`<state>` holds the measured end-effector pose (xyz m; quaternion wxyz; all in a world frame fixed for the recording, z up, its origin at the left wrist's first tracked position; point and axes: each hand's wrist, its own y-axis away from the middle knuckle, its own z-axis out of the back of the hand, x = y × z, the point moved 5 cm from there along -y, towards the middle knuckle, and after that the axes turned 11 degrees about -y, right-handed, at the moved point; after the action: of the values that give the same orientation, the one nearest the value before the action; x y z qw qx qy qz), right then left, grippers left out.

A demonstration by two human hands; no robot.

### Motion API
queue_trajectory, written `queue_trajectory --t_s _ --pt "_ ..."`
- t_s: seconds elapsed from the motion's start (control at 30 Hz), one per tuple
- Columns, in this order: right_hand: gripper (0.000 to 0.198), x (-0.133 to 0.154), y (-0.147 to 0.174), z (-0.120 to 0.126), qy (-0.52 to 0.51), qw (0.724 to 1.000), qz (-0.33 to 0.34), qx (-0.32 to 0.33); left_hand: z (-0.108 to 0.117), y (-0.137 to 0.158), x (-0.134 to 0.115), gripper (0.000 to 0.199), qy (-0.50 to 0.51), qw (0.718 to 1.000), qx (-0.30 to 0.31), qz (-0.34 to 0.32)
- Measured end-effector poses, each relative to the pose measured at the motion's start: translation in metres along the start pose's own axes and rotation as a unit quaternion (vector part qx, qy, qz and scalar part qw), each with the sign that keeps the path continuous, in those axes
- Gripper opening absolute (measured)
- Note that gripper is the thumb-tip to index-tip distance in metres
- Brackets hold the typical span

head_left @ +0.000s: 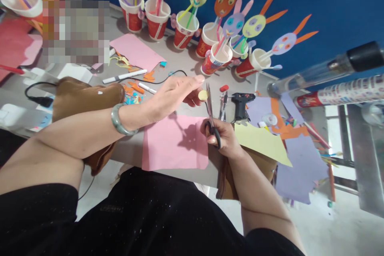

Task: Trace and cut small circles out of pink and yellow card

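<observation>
Between the fingers of my left hand (177, 94) is a small round piece of yellow paper (203, 95). My right hand (221, 136) grips a pair of scissors (210, 114) by its black handles, with the blades pointing up and away from me. The blades are right beside the yellow piece; whether they touch it I cannot tell. Beneath both hands lies a pink sheet of paper (174, 144), with the shadow of a hand on it. A jade-coloured bangle (119, 120) circles my left wrist.
Red-and-white paper cups (186, 32) with paper animal faces line the back. A black glue gun (241, 106) lies right of the scissors, near yellow paper (261, 142) and purple paper (303, 168). A brown bag (87, 98) and white marker (124, 76) are on the left.
</observation>
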<state>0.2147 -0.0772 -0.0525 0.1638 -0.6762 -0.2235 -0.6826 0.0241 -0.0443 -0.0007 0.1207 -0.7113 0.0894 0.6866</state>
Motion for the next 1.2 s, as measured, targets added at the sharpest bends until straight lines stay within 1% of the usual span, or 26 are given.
queue_trajectory --t_s 0.07,0.2,0.3,0.43,0.7,0.97,1.2 --pt "0.068 0.0001 -0.0002 0.0000 0.000 1.000 0.000 0.001 0.0003 -0.0001 0.0012 0.045 -0.006 1.000 0.002 -0.006" --pt "0.067 0.0006 0.0000 -0.0007 0.001 1.000 0.002 0.006 0.0023 -0.0002 0.0062 0.023 -0.033 0.999 -0.004 -0.016" --pt "0.066 0.0012 -0.0001 -0.0020 0.000 1.000 0.006 0.016 0.0025 -0.0001 0.0083 0.014 -0.043 0.999 -0.003 -0.009" --pt "0.067 0.0019 -0.0007 -0.0033 0.003 1.000 0.004 0.026 0.0013 0.0007 0.0056 0.016 -0.041 0.999 0.000 -0.004" --pt "0.067 0.0026 -0.0010 -0.0041 0.006 1.000 0.004 0.030 -0.0012 0.0025 0.0022 0.020 -0.066 0.997 0.038 0.017" --pt "0.067 0.0028 -0.0014 -0.0032 0.007 0.999 0.013 0.029 -0.0014 0.0036 0.0004 0.021 -0.097 0.994 0.039 0.027" --pt "0.065 0.0037 -0.0014 -0.0039 0.004 0.999 0.022 0.030 -0.0013 0.0038 0.0001 0.022 -0.094 0.994 0.040 0.022"
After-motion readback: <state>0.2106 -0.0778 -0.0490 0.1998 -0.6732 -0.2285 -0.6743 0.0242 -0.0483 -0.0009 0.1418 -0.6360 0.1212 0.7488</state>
